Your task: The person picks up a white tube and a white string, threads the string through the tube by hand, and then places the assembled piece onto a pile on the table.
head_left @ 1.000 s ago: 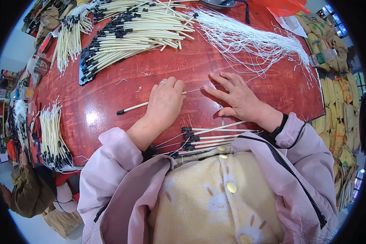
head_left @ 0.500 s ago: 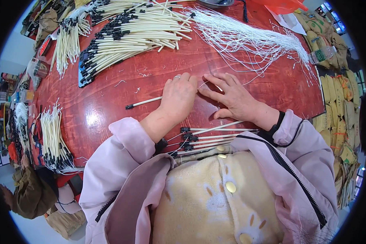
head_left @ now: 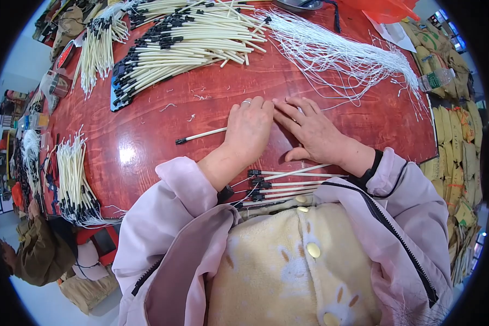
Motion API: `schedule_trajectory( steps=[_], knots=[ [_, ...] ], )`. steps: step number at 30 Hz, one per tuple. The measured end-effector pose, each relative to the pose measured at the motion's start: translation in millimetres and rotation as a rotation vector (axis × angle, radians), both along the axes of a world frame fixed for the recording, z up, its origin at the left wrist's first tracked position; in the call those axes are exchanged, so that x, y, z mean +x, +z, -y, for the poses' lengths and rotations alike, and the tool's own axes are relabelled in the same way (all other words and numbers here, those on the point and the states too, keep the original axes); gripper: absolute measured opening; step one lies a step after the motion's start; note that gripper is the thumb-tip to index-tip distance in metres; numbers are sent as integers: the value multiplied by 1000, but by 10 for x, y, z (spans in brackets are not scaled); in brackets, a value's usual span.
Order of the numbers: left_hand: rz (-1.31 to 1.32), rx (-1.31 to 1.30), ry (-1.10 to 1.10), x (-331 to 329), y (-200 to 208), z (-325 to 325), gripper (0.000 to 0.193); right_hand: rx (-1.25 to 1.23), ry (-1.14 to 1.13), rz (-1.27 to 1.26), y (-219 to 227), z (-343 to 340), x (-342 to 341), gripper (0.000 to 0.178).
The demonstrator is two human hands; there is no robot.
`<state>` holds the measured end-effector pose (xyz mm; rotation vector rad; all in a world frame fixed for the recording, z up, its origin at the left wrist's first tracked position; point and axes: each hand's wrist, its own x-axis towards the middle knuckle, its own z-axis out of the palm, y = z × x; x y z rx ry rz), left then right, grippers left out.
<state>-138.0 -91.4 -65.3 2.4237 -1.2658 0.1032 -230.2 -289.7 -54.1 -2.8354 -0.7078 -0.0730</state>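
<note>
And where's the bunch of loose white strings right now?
In the head view, the white strings lie toward the upper right of the red table, beyond the right hand, beside the cream sticks.

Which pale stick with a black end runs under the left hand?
The lone stick on the red table, black end pointing left, its other end hidden by the left hand. The other sticks lie grouped together.

The tabletop (head_left: 160,138) looks like glossy wood on my monitor; I see a smooth, plastic-like cream rod (head_left: 205,134), a shiny metal bowl (head_left: 299,5), a clear plastic bottle (head_left: 437,79), a fuzzy cloth top (head_left: 266,271).
</note>
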Motion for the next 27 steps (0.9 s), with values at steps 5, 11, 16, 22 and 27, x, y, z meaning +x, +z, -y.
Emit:
schedule_trajectory(
  steps=[5,11,16,22,27],
  knots=[
    [21,9,17,-16,17,-13,15,-1,-45,48,66,153,7,102],
    [27,84,29,-53,43,33,21,-92,-37,-39,121,73,58,103],
    [12,78,53,-56,57,23,21,-39,-8,-33,56,4,22,102],
    [7,-18,40,-52,10,99,18,-10,-31,-33,-11,5,-24,104],
    [-18,-13,46,-25,-15,5,14,157,-22,51,-11,-17,7,100]
  ],
)
